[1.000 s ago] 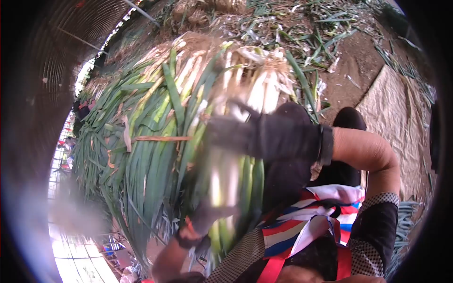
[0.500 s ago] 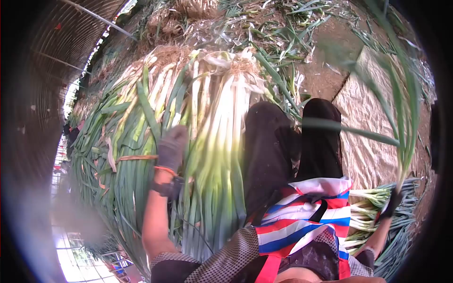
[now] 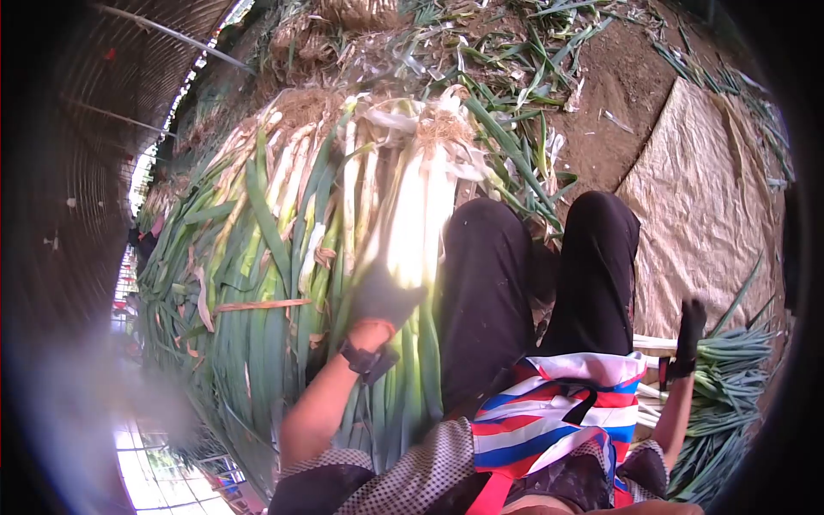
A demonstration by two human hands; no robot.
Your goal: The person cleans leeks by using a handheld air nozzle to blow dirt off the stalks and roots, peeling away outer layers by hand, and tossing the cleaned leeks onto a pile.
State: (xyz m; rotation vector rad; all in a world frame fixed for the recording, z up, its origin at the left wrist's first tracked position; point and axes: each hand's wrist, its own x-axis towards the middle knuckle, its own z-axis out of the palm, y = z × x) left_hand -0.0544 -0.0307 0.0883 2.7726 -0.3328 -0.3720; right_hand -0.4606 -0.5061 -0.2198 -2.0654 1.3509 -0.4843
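Observation:
My left hand, in a dark glove, lies across the pale stalks of a row of long green onions, its fingers smeared by motion. I cannot tell whether they close round any stalk. Beside it spreads a wide heap of green onions, rooty ends toward the top of the view. On the far side, my right hand, gloved too, is open with its fingers pointing up, and holds nothing. It is over a smaller pile of green onions whose white ends point toward my lap.
A tan woven sheet covers the ground on the right. Leaf scraps litter the soil ahead. A strip of dry brown leaf lies across the heap. My knees stand between heap and sheet. Mesh fencing is at lower left.
My right hand has let go of the green onion it held upright; it now rests above the pile. My left hand has moved right, from the heap onto the pale stalks.

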